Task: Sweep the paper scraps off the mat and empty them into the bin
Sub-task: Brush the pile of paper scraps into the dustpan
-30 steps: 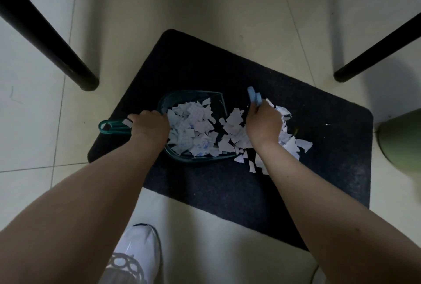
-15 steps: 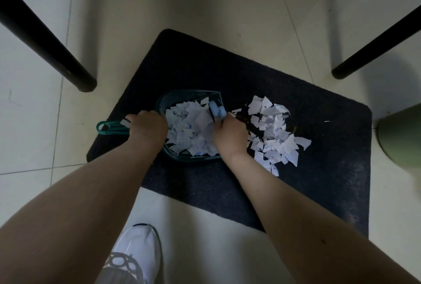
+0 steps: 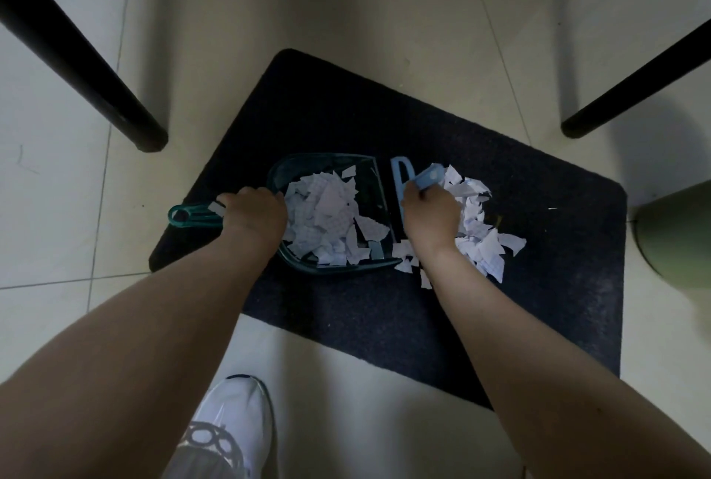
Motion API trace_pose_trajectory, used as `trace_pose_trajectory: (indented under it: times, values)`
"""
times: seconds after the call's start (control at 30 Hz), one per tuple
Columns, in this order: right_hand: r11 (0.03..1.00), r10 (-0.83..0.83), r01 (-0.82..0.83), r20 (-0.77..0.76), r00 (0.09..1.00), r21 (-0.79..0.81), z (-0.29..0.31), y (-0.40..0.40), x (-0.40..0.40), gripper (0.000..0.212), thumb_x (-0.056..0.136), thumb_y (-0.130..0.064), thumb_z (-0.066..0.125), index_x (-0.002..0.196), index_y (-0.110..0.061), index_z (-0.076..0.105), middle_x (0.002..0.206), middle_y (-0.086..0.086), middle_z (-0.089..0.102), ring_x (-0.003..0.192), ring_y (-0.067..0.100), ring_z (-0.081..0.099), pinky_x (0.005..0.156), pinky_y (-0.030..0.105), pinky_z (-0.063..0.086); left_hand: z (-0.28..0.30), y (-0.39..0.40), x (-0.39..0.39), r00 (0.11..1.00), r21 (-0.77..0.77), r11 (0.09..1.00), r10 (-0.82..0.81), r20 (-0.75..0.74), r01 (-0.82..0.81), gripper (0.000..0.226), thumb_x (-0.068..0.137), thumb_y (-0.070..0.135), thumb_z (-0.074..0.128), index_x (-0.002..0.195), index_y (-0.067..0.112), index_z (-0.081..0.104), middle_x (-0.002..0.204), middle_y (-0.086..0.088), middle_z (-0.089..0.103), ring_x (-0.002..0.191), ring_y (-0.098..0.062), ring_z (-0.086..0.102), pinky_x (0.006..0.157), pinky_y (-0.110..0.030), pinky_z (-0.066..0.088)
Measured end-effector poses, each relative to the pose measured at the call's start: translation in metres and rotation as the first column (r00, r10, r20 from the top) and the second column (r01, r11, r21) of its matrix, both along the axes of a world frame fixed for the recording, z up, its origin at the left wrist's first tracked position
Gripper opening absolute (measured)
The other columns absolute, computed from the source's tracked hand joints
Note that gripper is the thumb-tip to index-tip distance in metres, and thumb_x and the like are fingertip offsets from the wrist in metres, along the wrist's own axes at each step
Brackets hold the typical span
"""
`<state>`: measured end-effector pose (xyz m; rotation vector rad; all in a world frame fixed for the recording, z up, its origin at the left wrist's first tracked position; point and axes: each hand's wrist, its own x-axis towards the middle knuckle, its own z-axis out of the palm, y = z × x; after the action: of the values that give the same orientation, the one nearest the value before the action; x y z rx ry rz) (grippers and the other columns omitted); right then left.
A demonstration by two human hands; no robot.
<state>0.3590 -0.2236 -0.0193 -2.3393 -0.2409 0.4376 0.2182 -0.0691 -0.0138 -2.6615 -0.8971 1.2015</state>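
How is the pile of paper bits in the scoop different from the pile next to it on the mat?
The scraps in the dustpan lie inside its teal walls, while the scraps on the mat lie loose on the dark mat. The dustpan pile sits beside the left hand; the mat pile is partly hidden under the right hand and its blue brush. Both are torn white paper pieces.

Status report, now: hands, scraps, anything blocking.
Left hand grips dustpan handle. Right hand grips brush. Scraps part in pan, pile right of it on mat. Nothing blocking.
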Motion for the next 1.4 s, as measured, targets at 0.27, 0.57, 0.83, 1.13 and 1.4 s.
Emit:
trace_pose_trajectory:
  times: [0.27, 0.57, 0.83, 1.13, 1.4]
  values:
    - [0.972, 0.219, -0.222, -0.048, 0.975, -0.081, -0.014, 0.025, -0.047, 0.042, 0.099, -0.026, 0.041, 0.059, -0.02, 0.035, 0.058, -0.004, 0.044, 0.05, 0.007, 0.041, 0.043, 0.021, 0.026, 0.001, -0.001, 0.001, 1.0, -0.006, 1.0, 0.003, 0.004, -0.003, 0.072, 0.094, 0.028, 0.054, 0.152, 0.011, 0.014, 0.145, -0.016, 0.033, 0.132, -0.036, 0.034, 0.108, -0.057, 0.03]
    - [1.0, 0.011, -0.009, 0.096, 0.995, -0.025, 0.004, 0.012, 0.003, 0.03, 0.099, -0.029, 0.04, 0.078, -0.01, 0.052, 0.06, -0.006, 0.048, 0.056, 0.014, 0.05, 0.05, 0.024, 0.031, -0.006, 0.002, -0.001, 1.0, -0.003, 1.0, 0.02, 0.016, -0.02, 0.072, 0.094, 0.029, 0.055, 0.152, 0.013, 0.016, 0.147, -0.016, 0.031, 0.134, -0.037, 0.032, 0.108, -0.058, 0.028]
    - [0.99, 0.01, 0.007, 0.122, 0.992, -0.143, -0.008, -0.003, 0.04, 0.037, 0.098, -0.029, 0.042, 0.066, -0.012, 0.044, 0.06, -0.002, 0.047, 0.064, 0.017, 0.049, 0.048, 0.025, 0.028, -0.003, 0.005, -0.004, 1.0, 0.018, 1.0, 0.006, 0.028, -0.007, 0.07, 0.094, 0.027, 0.053, 0.152, 0.013, 0.016, 0.145, -0.015, 0.033, 0.133, -0.036, 0.034, 0.107, -0.057, 0.03]
    - [0.955, 0.216, -0.208, 0.016, 0.976, -0.213, -0.015, 0.007, 0.019, 0.04, 0.1, -0.033, 0.04, 0.062, -0.019, 0.039, 0.06, -0.006, 0.044, 0.054, 0.004, 0.041, 0.046, 0.019, 0.026, -0.004, 0.005, -0.005, 1.0, 0.02, 1.0, 0.005, 0.03, -0.005, 0.072, 0.092, 0.026, 0.056, 0.151, 0.013, 0.017, 0.143, -0.015, 0.035, 0.13, -0.036, 0.036, 0.106, -0.056, 0.033]
    - [0.998, 0.042, -0.036, 0.11, 0.993, -0.051, 0.003, -0.006, 0.027, 0.037, 0.099, -0.03, 0.042, 0.073, -0.006, 0.051, 0.061, -0.001, 0.049, 0.055, 0.011, 0.046, 0.049, 0.026, 0.033, -0.002, 0.008, -0.018, 0.995, 0.031, 0.999, -0.033, 0.093, 0.031, 0.078, 0.089, 0.019, 0.059, 0.152, 0.013, 0.013, 0.14, -0.015, 0.037, 0.126, -0.035, 0.04, 0.103, -0.052, 0.035]
